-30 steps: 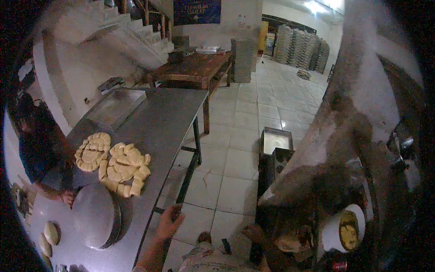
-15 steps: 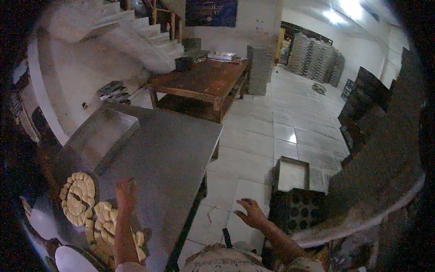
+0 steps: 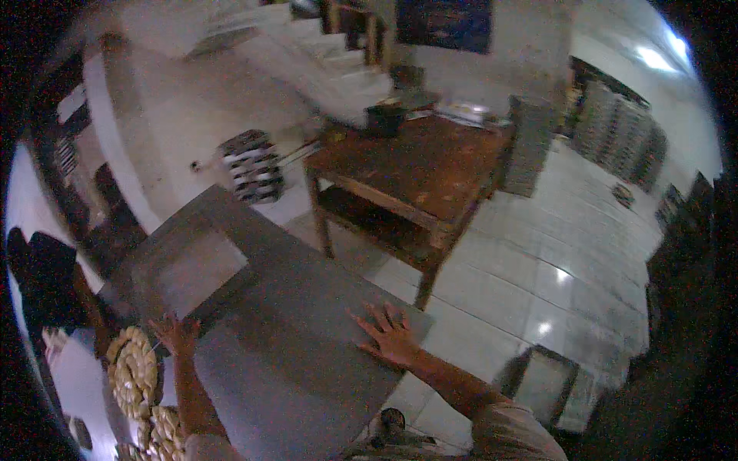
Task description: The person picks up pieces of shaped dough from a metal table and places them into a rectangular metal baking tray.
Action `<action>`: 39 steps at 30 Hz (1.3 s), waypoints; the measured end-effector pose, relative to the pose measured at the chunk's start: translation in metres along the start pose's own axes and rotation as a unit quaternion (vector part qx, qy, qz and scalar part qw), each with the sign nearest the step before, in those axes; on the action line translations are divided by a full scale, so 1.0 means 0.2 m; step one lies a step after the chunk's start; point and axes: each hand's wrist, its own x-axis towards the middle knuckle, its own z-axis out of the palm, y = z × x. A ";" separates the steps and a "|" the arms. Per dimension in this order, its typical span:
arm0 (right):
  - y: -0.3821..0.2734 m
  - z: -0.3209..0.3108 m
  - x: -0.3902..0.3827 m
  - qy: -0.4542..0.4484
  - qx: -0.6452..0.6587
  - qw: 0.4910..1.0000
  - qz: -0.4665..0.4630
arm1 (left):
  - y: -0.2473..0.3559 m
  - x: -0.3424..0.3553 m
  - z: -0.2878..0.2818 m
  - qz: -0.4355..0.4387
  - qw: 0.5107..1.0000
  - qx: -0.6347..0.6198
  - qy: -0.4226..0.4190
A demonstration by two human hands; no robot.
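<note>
My left hand [image 3: 175, 335] is open with fingers spread, beside the near corner of a shallow rectangular metal tray [image 3: 192, 270]. Whether it touches the tray is unclear. Just left of it lies a round coil of pale dough pieces [image 3: 134, 373], and a second dough cluster [image 3: 163, 432] sits closer to me, partly behind my forearm. Over the right side of the grey table [image 3: 284, 353], my right hand [image 3: 390, 336] stretches out open and holds nothing. I cannot tell whether its palm rests on the surface.
Beyond stands a brown wooden table [image 3: 415, 173] with a black bucket [image 3: 384, 121] on it. A stack of trays [image 3: 255, 165] is by the wall. Tall grey stacks [image 3: 530, 146] rise behind. A rectangular pan [image 3: 544, 384] lies at lower right on the tiled floor [image 3: 530, 261].
The view has turned left. My right hand has moved from above the floor to the table's right side. My left hand has shifted towards the tray corner, fingers spreading.
</note>
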 end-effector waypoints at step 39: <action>-0.14 0.16 0.71 0.070 0.138 0.981 -0.121 | 0.55 -0.75 -0.57 0.018 1.000 -0.003 -0.025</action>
